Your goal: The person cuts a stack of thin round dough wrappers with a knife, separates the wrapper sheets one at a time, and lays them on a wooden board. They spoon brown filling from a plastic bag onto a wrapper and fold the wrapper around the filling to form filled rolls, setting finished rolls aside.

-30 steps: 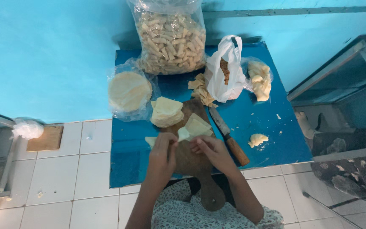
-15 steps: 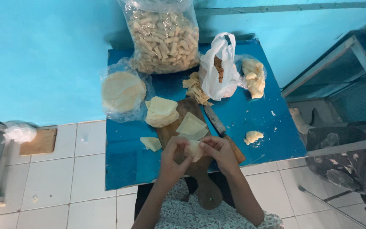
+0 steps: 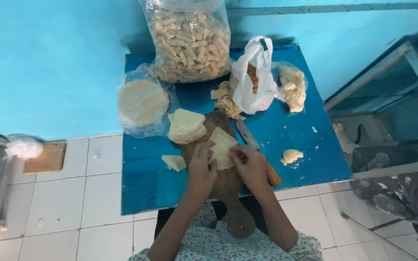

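Both hands now meet on the dough sheet (image 3: 221, 147) at mid cutting board (image 3: 223, 179), vs. apart a sec ago. Left hand (image 3: 201, 169) and right hand (image 3: 250, 164) pinch its near edge, prob. folding. Knife (image 3: 255, 150) lies idle on blue surface (image 3: 146, 179), right of board.

1. A single view is given, taken from a camera worn on the head.
2. The blue rectangular worktop (image 3: 291, 130) is seen steeply from above, facing the turquoise wall (image 3: 49, 63).
3. The hands are framed fairly close, low in the centre.
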Motion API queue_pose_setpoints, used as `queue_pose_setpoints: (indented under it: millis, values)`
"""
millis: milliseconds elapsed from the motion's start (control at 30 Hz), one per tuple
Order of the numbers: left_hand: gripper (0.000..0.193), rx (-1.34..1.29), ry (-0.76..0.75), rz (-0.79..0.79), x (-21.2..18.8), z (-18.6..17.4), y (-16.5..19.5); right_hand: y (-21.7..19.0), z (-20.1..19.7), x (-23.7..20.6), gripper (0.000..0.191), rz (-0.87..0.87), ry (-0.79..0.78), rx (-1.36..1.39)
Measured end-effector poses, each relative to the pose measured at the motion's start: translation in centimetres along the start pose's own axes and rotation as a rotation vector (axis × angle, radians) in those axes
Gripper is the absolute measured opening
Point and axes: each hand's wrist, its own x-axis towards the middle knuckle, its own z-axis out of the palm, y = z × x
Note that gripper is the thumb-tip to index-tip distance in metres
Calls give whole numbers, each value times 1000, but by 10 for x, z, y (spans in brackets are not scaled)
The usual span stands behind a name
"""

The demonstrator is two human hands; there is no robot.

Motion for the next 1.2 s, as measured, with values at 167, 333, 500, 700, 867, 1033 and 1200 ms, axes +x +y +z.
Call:
queue_pose_setpoints:
  millis: [167, 333, 500, 700, 867, 1033, 1200]
  values:
    - [47, 11, -5, 46, 0, -3, 8, -7, 1, 0, 16, -65, 29, -47]
    - [37, 314, 98, 144, -10, -20, 6, -18, -4, -7, 40, -190, 181, -203]
    - [47, 557, 157, 66, -22, -67, -14, -24, -15, -16, 30, -144, 134, -34]
    - [23, 524, 14, 33, -22, -85, -33, -24, -19, -24, 20, -80, 58, 24]
    - [26, 427, -96, 159, -19, -105, -42, -22, -21, -28, 19, -156, 62, 32]
    - [13, 290, 45, 195, -17, -114, -45, -29, -24, -31, 18, -109, 23, 76]
    - [14, -394, 214, -153, -27, -79, -37, -43, -28, -35, 24, -67, -168, 350]
